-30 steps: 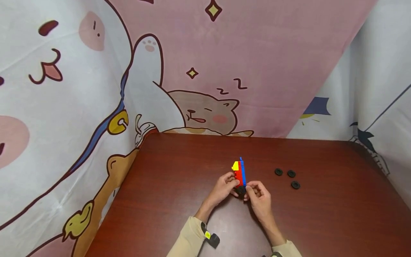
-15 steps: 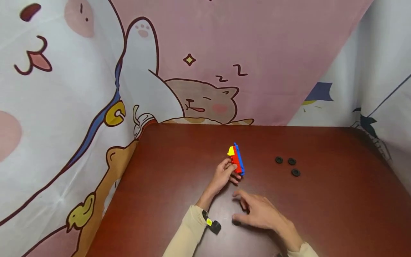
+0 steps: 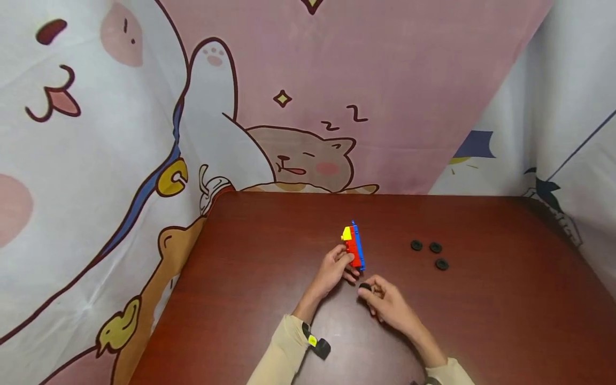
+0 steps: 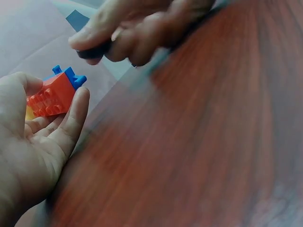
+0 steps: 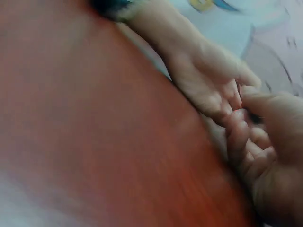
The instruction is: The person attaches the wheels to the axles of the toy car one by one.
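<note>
My left hand (image 3: 331, 274) holds a small toy-brick build (image 3: 354, 251) between thumb and fingers. The build has red studded bricks, a blue base with small pegs and a yellow piece at its far end. In the left wrist view, the red bricks (image 4: 53, 97) face me with a blue peg sticking out at the side. Just right of it, my right hand (image 3: 391, 306) pinches a black toy wheel (image 3: 366, 287) by its rim. That wheel (image 4: 94, 50) is apart from the build. The right wrist view is blurred, and my fingers mostly hide the wheel there.
Three more black wheels lie on the brown table to the right: a left one (image 3: 416, 245), a middle one (image 3: 435, 247) and a nearer one (image 3: 441, 264). A printed cat curtain (image 3: 385, 80) hangs behind the table (image 3: 505, 299).
My right hand drew back from the build toward me, then came up beside it again with a wheel in its fingers. The build tilted a little left and stays in my left hand.
</note>
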Demonstrator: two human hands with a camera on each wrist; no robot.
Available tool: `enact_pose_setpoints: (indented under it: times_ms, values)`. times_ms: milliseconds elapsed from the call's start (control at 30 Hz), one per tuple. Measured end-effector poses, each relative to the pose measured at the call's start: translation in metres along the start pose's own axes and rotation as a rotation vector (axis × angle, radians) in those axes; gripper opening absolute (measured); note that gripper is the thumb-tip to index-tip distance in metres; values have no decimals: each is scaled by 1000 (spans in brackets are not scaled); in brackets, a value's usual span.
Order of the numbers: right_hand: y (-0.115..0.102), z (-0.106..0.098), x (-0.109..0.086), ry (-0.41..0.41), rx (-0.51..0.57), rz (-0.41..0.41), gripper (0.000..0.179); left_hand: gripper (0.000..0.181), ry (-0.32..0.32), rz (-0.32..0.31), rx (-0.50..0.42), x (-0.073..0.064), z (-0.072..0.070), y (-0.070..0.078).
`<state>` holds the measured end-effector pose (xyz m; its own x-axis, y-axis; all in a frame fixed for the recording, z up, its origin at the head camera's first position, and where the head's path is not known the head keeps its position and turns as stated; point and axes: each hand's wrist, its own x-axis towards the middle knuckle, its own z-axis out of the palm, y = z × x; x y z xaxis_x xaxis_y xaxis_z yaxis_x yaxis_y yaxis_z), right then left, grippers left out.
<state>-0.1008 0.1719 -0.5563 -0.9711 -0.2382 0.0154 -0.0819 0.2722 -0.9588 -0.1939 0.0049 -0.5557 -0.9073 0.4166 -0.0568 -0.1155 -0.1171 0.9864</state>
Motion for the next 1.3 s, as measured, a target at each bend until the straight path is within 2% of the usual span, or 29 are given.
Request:
enact_pose_setpoints:
  times_ms: [100,233,400,567,833,967,1167,1300]
  values:
    - [7,-4,7,161,145,49,22,26,-3,9,-4,1,1,-2]
    - [10,-4,11,278,195,6,27,25,3,10,-4,1,2,-3]
    - [10,-2,22,344,325,-119,35,23,-12,11,29,0,2,-3]
    - [11,0,30,426,412,-199,34,22,-28,3,52,-2,1,-4]
    - [10,2,32,433,474,-301,30,25,-59,10,77,-3,0,-7]
    - [11,3,34,450,507,-280,32,29,-70,18,72,-4,-1,-6]
    - [8,5,36,585,391,-180,21,37,-69,61,48,-1,-2,-6]
    - [5,6,36,581,378,-175,21,39,-67,67,61,0,-2,-7]
